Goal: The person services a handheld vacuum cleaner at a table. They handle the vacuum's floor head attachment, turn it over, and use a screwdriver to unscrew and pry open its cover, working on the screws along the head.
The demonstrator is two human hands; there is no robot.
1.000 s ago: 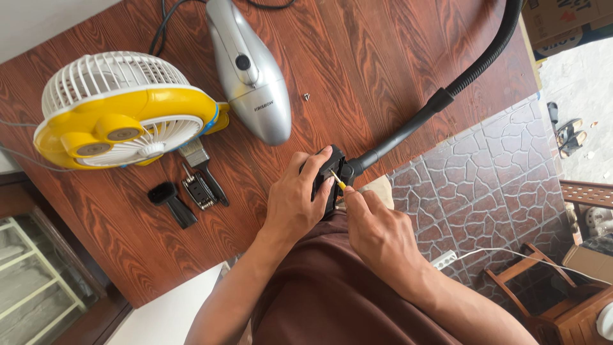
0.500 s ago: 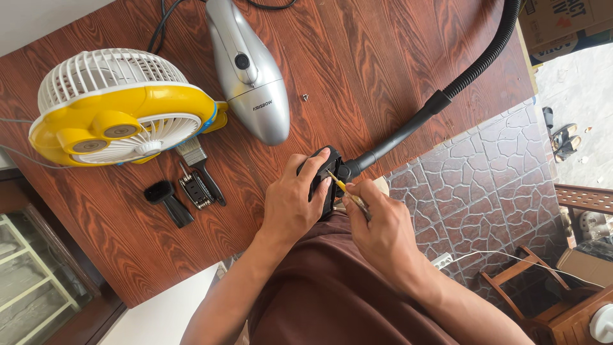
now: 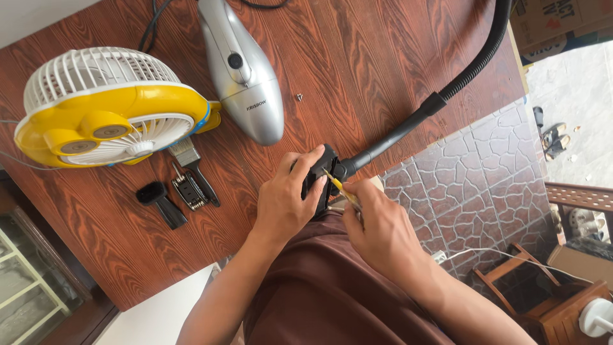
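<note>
My left hand grips a black nozzle head at the end of a black vacuum hose, holding it at the edge of the wooden table. My right hand holds a thin tool with a yellow handle, its tip against the nozzle head. Both hands sit close together above my brown-clothed lap.
A silver handheld vacuum lies on the table. A yellow and white fan lies at the left. Near it are a small brush, a folding multi-tool and a black nozzle piece. A tiny screw lies loose. Stone-pattern floor at right.
Both hands stay on the nozzle head with only slight shifts. The view has moved a little; the tool tip remains at the nozzle.
</note>
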